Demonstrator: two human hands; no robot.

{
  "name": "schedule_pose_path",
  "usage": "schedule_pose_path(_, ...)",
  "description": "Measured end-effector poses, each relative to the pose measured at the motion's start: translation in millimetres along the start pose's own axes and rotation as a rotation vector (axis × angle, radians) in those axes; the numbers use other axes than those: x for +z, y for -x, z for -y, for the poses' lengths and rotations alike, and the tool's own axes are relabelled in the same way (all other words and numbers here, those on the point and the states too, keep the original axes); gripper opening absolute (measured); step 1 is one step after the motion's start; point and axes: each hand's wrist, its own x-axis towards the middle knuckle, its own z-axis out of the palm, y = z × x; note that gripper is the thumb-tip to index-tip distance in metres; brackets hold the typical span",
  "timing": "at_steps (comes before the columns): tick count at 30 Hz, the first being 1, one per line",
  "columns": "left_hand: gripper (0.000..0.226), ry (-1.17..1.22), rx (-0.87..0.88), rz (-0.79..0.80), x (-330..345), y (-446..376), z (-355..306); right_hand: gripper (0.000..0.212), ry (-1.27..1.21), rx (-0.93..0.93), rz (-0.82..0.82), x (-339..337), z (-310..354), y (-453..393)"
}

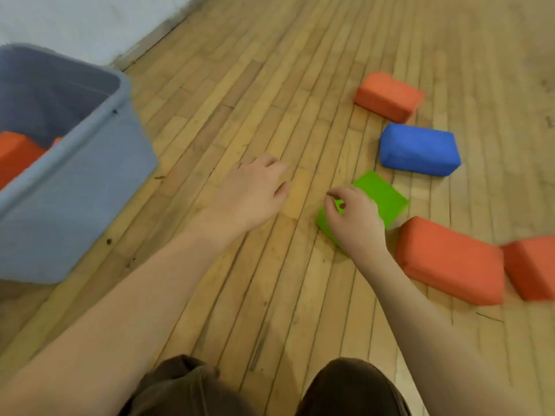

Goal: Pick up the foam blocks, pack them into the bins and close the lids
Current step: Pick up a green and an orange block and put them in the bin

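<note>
Below, both hands hover over the wood floor (270, 70)
Left hand (252, 193) loosely curled, empty; right hand (354, 219) loosely curled above green block (381, 196)

Floor (270, 85) of narrow wooden strips in mixed honey and pale tan tones, the boards running diagonally from near left toward far right. Dark joints separate the strips; small dark specks and scuffs mark the near-centre boards, and the far-right area appears duller and greyish. A pale, white-grey wall (90, 19) occupies the far left corner, meeting the floor along a dark, slightly uneven seam that slants up to the right. Lighting is soft and even, with only faint shadows on the wood.
</note>
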Motion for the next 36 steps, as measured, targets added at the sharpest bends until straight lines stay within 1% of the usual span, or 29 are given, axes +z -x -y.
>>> schedule_pose_path(4, 0.042, -0.037, 0.037, 0.083, 35.6, -28.1, -34.6, 0.034, 0.038, 0.053, 0.023, -6.6, -56.6, -5.9)
schedule_pose_path(6, 0.045, -0.036, 0.028, 0.174, 65.8, -42.9, -43.9, 0.043, 0.063, 0.090, 0.068, -0.8, -86.7, -13.1)
schedule_pose_path(8, 0.050, -0.016, 0.027, 0.293, 102.4, -59.2, -49.7, 0.052, 0.097, 0.165, 0.130, 9.6, -116.4, -22.9)
schedule_pose_path(11, 0.063, -0.022, 0.025, 0.451, 163.7, -85.4, -49.7, 0.063, 0.151, 0.260, 0.249, 31.7, -156.7, -42.6)
schedule_pose_path(14, 0.081, -0.059, 0.023, 0.571, 211.9, -98.0, -42.7, 0.070, 0.190, 0.287, 0.338, 53.6, -181.7, -50.7)
schedule_pose_path(17, 0.093, -0.103, 0.041, 0.610, 250.6, -106.0, -29.6, 0.073, 0.205, 0.275, 0.327, 79.0, -199.7, -50.8)
schedule_pose_path(20, 0.091, -0.051, 0.089, 0.634, 272.8, -107.4, -23.0, 0.081, 0.299, 0.237, 0.277, 94.8, -208.5, -42.9)
schedule_pose_path(22, 0.087, 0.000, 0.124, 0.622, 278.3, -106.1, -18.5, 0.085, 0.297, 0.245, 0.288, 100.7, -211.4, -40.2)
schedule_pose_path(24, 0.080, 0.000, 0.159, 0.577, 278.2, -103.3, -13.8, 0.086, 0.189, 0.266, 0.302, 104.1, -214.4, -38.7)
schedule_pose_path(27, 0.069, 0.099, 0.168, 0.460, 270.0, -97.3, -14.8, 0.075, -0.081, 0.227, 0.234, 99.3, -217.8, -33.9)
schedule_pose_path(30, 0.065, 0.121, 0.169, 0.311, 257.0, -90.0, -24.0, 0.061, -0.173, 0.146, 0.106, 86.1, -218.3, -23.0)
schedule_pose_path(32, 0.072, 0.060, 0.190, 0.246, 246.1, -86.6, -30.9, 0.053, -0.194, 0.126, 0.008, 76.6, -213.4, -18.0)
schedule_pose_path(36, 0.103, -0.074, 0.319, 0.154, 234.6, -76.0, -42.8, 0.041, -0.134, 0.056, -0.162, 60.7, -200.4, -13.4)
